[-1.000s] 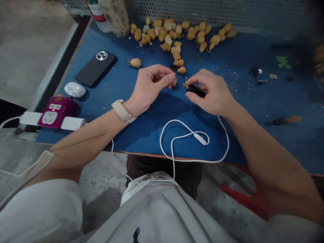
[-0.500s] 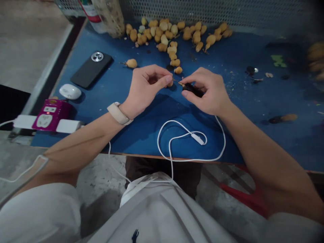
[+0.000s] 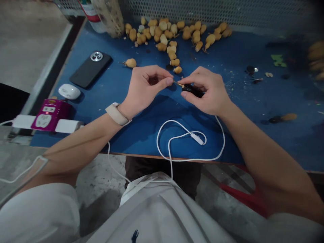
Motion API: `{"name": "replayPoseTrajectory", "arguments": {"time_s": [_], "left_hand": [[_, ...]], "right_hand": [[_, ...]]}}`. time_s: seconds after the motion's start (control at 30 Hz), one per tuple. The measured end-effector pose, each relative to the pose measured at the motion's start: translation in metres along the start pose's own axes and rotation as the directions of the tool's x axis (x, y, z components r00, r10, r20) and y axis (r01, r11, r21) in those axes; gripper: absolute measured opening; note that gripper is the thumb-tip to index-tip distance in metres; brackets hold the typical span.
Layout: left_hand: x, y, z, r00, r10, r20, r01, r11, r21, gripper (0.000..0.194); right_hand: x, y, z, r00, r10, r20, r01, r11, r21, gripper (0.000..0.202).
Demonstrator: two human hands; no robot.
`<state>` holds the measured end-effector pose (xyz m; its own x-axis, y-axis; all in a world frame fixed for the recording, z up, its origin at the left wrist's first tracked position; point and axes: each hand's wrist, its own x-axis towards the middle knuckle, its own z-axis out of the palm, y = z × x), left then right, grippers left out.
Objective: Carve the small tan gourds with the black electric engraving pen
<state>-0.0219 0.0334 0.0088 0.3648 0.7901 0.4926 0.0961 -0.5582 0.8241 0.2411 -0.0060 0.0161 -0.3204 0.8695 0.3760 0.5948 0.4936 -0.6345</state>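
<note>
My right hand (image 3: 206, 89) is closed around a black mini electric drill (image 3: 191, 90), whose narrow brass-coloured front end points left. My left hand (image 3: 152, 86) is pinched, thumb against forefinger, right by the drill's tip. A thin, pin-like piece (image 3: 175, 82) shows between the left fingertips and that tip; what else the pinch holds is hidden. Just beyond the fingers lies a small tan gourd (image 3: 178, 70), at the near end of a row leading back to a pile of small gourds (image 3: 158, 32). Another small gourd (image 3: 131, 63) with a stem rests behind my left hand.
A white cable (image 3: 194, 160) with an inline switch (image 3: 196, 138) loops over the blue tabletop (image 3: 141, 135). To the left are a black phone (image 3: 88, 72), a white earbud case (image 3: 69, 91) and a purple power adapter (image 3: 52, 114). A mesh panel (image 3: 202, 13) borders the back.
The left fingertips have moved slightly right, closer to the drill's tip. A tan patch under the left fingertips no longer shows. The right hand and drill have barely moved.
</note>
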Motion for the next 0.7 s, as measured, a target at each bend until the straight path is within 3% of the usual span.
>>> {"name": "replayPoseTrajectory", "arguments": {"time_s": [0.2, 0.47, 0.7], "left_hand": [[0.000, 0.001, 0.001, 1.000, -0.009, 0.002, 0.009, 0.999, -0.031, 0.045], [0.005, -0.022, -0.005, 0.994, 0.100, 0.033, -0.097, 0.992, -0.081, 0.027], [0.004, -0.022, -0.003, 0.991, 0.133, 0.009, -0.133, 0.991, -0.031, 0.031]], "right_hand": [[-0.001, -0.004, -0.002, 1.000, -0.028, 0.013, 0.028, 0.999, -0.026, 0.031], [0.001, 0.009, -0.001, 0.985, -0.174, 0.002, 0.174, 0.985, -0.017, 0.034], [0.002, 0.012, 0.000, 0.979, -0.203, 0.004, 0.203, 0.979, -0.020, 0.032]]}}
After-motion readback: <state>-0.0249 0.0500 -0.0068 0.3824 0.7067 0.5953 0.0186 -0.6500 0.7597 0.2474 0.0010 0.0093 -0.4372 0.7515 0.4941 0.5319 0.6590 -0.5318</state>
